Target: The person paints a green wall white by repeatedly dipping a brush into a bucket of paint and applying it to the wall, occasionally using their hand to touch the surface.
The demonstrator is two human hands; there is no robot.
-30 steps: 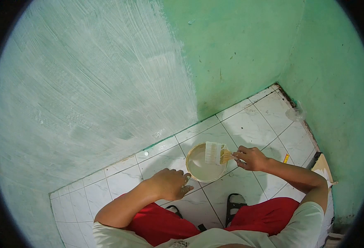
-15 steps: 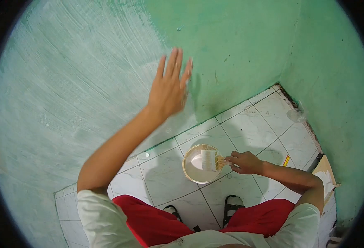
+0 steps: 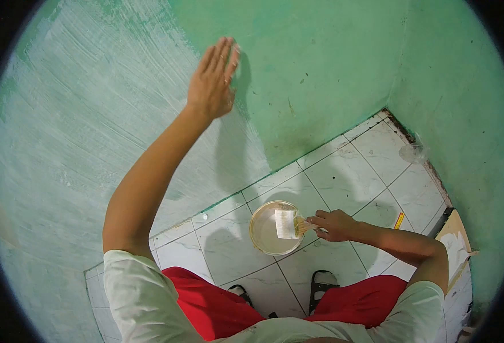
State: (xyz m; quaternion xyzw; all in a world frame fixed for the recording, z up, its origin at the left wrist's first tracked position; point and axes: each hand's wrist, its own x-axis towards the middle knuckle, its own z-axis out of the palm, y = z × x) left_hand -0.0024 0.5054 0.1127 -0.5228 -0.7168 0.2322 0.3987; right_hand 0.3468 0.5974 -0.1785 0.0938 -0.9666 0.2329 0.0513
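shirt (image 3: 143,291): white, short sleeves | shorts (image 3: 372,300): red | sandals (image 3: 323,283): black straps | left hand (image 3: 209,86), right hand (image 3: 335,224): bare

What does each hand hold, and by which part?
The right hand grips the paintbrush by its handle, bristles over the bowl. The left hand is open, holding nothing.

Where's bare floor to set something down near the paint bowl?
Bare tiles between bowl, green wall and the corner's clear plastic; also tiles left of the bowl, below the whitened wall. Crowded: under the right hand and brush, by the sandals.
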